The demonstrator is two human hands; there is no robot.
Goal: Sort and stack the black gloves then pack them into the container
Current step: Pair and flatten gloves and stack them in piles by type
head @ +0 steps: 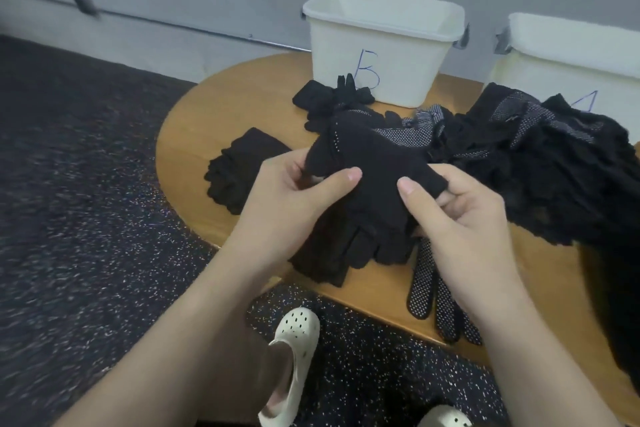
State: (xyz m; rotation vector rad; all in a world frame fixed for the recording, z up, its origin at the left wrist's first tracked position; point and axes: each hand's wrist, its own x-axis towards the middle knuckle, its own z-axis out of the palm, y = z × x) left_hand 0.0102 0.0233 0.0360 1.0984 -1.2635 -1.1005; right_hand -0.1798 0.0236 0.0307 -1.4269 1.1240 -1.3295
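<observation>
Now both hands up over table (194, 135), sharing one black glove (367, 184). Left hand (294, 198) pinches glove's left edge, thumb on top. Right hand (460, 215) pinches its right edge, thumb on top, fingers curled under. Glove fingers hang down between wrists. Stack (239, 166) lies just left of left hand. Loose pile (540, 163) right of right hand. Dotted gloves (436, 302) under right wrist. Bin B (381, 45) beyond hands, second bin (568, 62) far right.
</observation>
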